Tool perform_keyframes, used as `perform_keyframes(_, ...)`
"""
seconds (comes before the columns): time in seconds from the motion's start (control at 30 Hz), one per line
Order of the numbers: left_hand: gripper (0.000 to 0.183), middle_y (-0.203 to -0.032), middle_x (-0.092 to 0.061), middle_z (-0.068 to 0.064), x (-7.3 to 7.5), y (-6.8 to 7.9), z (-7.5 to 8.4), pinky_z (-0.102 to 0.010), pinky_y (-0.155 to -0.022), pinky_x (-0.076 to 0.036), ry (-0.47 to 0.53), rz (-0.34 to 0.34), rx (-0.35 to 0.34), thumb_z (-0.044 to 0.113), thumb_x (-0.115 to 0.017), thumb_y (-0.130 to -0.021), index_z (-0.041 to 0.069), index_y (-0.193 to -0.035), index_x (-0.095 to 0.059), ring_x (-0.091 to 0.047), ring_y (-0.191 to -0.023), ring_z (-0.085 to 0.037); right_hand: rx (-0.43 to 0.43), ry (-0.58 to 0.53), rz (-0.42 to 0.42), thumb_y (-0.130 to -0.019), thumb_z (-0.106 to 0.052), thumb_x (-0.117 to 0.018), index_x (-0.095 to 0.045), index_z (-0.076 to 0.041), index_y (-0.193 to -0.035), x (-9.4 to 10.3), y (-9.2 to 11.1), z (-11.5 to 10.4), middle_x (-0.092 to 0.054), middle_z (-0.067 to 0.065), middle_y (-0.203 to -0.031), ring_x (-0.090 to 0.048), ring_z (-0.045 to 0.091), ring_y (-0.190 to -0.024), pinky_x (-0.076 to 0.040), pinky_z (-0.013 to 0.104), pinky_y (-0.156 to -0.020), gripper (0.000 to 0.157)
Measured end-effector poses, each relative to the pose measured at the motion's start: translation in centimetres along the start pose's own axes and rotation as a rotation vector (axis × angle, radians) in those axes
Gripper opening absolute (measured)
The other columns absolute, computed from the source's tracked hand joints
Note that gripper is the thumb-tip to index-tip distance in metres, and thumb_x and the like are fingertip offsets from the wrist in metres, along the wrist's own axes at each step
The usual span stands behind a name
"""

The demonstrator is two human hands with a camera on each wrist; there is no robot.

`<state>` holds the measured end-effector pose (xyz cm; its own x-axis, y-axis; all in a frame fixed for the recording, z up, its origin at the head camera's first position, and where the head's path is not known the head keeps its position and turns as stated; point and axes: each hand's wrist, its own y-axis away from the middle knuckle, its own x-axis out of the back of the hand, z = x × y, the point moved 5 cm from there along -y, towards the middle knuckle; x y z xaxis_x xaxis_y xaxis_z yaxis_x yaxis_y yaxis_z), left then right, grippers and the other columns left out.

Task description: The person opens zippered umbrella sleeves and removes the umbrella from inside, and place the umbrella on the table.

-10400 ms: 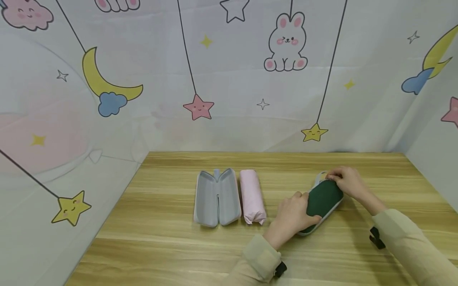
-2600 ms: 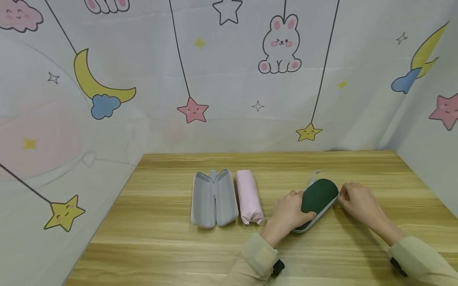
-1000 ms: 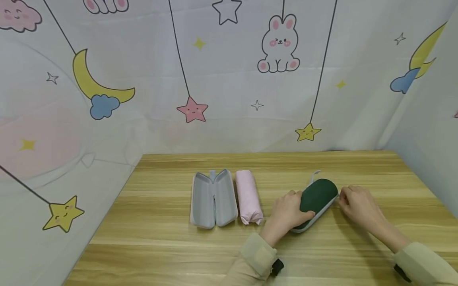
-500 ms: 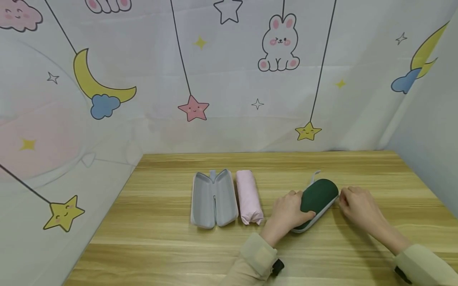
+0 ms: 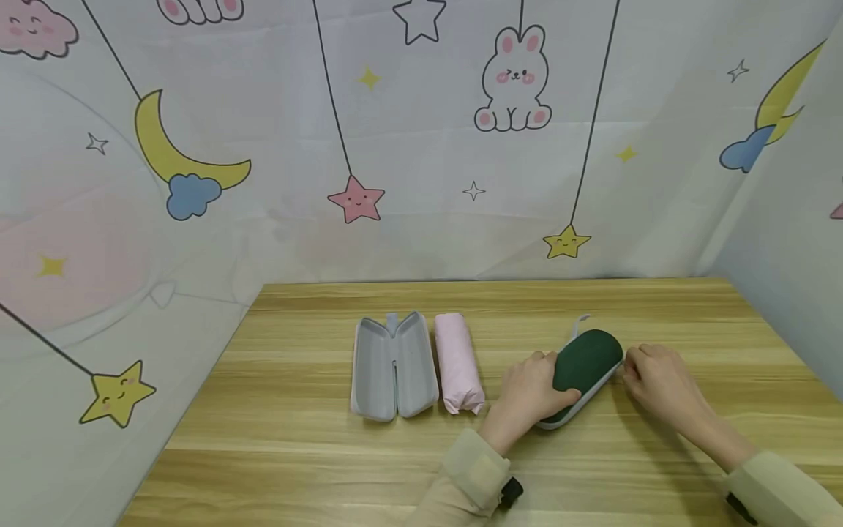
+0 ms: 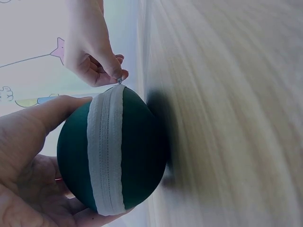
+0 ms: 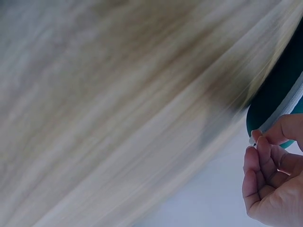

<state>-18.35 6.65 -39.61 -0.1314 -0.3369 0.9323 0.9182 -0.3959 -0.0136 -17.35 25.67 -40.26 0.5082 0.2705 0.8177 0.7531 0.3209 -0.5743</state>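
Observation:
A dark green zip-up glasses case lies aslant on the right half of the table, rounded at its ends. My left hand grips its near left part, thumb across the top. In the left wrist view, a pale grey zipper runs around the case and is closed along the end that shows. At the case's far right end my right hand pinches the small zipper pull between thumb and forefinger. The other fingers are curled, as the right wrist view shows. A light grey strap loop sticks out at the case's far left side.
To the left stands an open grey case, its two hollow halves spread apart. Right beside it lies a pink wrapped roll, perhaps a folded umbrella. The wooden table ends at a printed cloth backdrop.
Since the earliest frame, my right hand has moved from the case's far end by the strap around to its right end. My left hand keeps its grip; over the last second both stay nearly still.

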Motion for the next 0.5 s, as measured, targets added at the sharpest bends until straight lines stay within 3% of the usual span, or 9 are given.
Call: perform_keyframes(0.5, 0.066, -0.127, -0.062, 0.006, 0.23, -0.06, -0.03, -0.027, -0.090, -0.050, 0.002, -0.013, 0.006, 0.056, -0.067, -0.081, 0.022, -0.136, -0.054, -0.061, -0.112, -0.011, 0.012, -0.006, -0.006, -0.067, 0.005, -0.068, -0.050, -0.013, -0.060, 0.49, -0.26, -0.89, -0.037, -0.007, -0.057, -0.031, 0.007, -0.056, -0.026, 0.024, -0.054, 0.026)
